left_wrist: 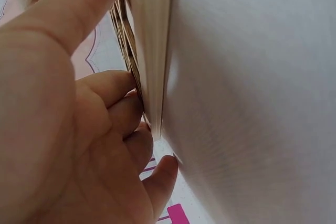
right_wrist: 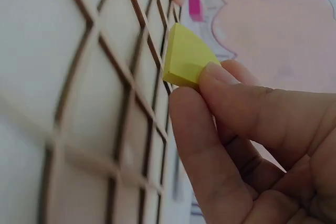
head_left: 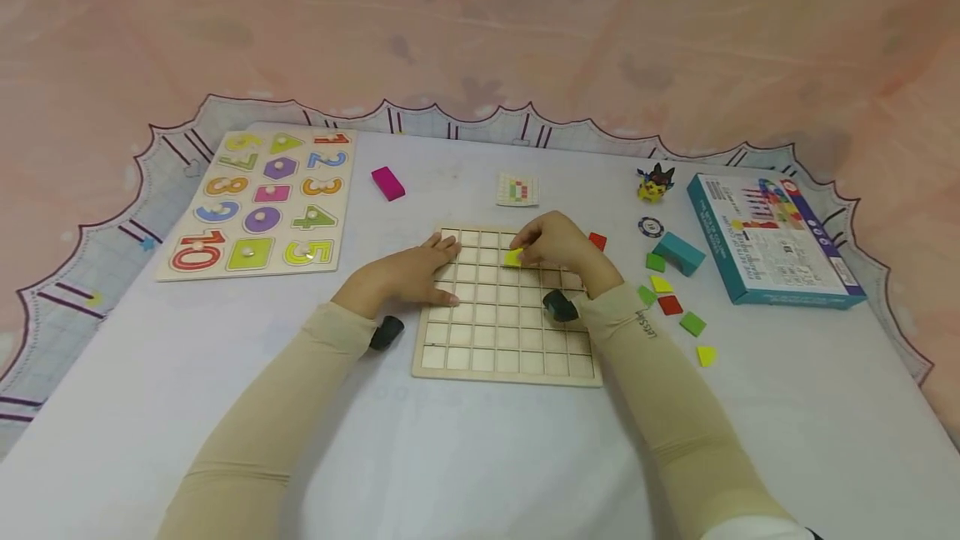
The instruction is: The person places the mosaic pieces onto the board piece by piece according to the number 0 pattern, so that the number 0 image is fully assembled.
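Observation:
A wooden grid board (head_left: 497, 315) with square cells lies flat on the white table. My right hand (head_left: 561, 245) pinches a yellow wedge-shaped tile (right_wrist: 188, 59) between thumb and fingertips, over a cell near the board's far edge. One side of this tile is curved and its corner points toward the grid. My left hand (head_left: 408, 273) rests on the board's left edge, thumb over the cells and fingers spread along the side. In the left wrist view, its fingertips (left_wrist: 128, 111) lie against the board's rim.
Right of the board lie loose red, green and yellow tiles (head_left: 692, 323), a teal block (head_left: 679, 253), a poker chip (head_left: 651, 227), a small figurine (head_left: 655, 184) and a boxed set (head_left: 776, 240). Behind are a pattern card (head_left: 517, 189) and magenta block (head_left: 387, 183); a number puzzle (head_left: 262, 202) lies left.

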The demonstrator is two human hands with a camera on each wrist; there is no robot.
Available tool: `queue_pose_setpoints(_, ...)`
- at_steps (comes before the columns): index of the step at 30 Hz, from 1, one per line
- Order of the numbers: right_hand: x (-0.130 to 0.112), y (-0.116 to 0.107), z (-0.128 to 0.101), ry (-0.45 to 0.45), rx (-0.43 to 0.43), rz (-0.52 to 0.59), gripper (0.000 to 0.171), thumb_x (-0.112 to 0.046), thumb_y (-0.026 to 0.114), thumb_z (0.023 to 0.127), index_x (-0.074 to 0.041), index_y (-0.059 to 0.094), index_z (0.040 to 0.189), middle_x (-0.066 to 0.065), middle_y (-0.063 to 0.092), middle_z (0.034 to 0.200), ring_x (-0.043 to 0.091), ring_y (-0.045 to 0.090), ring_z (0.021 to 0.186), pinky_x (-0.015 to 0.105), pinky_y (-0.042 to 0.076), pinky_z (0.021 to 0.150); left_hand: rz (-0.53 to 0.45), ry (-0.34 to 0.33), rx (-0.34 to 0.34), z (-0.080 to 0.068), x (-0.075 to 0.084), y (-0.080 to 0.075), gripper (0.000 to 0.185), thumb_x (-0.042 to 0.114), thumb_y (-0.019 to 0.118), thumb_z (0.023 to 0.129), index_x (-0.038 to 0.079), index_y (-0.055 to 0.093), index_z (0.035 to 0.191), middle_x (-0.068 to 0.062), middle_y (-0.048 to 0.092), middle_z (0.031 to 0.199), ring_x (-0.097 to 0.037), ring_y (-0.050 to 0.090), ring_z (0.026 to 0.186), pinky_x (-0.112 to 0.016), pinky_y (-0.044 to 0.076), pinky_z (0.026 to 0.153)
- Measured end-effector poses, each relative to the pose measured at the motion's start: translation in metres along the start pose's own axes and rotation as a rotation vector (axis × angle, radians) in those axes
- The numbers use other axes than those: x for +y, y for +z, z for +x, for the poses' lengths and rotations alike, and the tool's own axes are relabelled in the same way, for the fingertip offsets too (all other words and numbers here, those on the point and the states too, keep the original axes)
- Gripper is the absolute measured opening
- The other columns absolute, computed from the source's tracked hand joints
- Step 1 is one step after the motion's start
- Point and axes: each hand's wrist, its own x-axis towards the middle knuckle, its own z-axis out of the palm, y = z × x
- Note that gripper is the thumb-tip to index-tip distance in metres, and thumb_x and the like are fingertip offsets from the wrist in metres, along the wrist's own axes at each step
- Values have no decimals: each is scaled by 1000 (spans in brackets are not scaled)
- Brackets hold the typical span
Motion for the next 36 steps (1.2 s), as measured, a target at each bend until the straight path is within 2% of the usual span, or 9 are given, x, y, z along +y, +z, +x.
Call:
queue_pose_setpoints(9,-6,22,20,-25,-30,-22,19,-2,65,80,-3,71,98,9,63,101,18,50,88,29,46,77,3,-6,-8,0,1,0,92,44,64,83,9,10,149,-6,3,156,-26,-7,142,-46,9,115)
queue_pose_setpoints(14,-11,23,23,-5,-34,-37,19,-2,65,80,-3,71,99,8,62,97,17,49,85,28,44,76,11,-8,-8,1,0,1,92,45,64,82,10,10,149,-5,4,156,-25,-7,143,-46,10,115)
queue_pose_setpoints(21,-15,22,25,24,-42,-70,16,-3,64,82,-3,70,97,10,67,99,16,56,81,28,48,77,10,-16,-6,1,1,0,92,44,65,82,10,11,149,-5,4,156,-25,-7,143,-45,10,115)
queue_pose_setpoints(31,-17,27,28,39,-17,-202,14,-4,65,82,-4,71,95,10,67,102,18,56,89,31,48,82,21,-10,-4,0,2,-1,92,43,65,82,8,11,148,-7,4,155,-27,-6,142,-46,10,115)
queue_pose_setpoints(36,-19,26,26,47,-22,-205,16,-5,65,82,-5,71,98,9,66,104,19,55,93,34,47,88,19,-11,-4,0,2,-1,91,42,65,82,8,12,148,-7,5,155,-27,-6,142,-45,9,115)
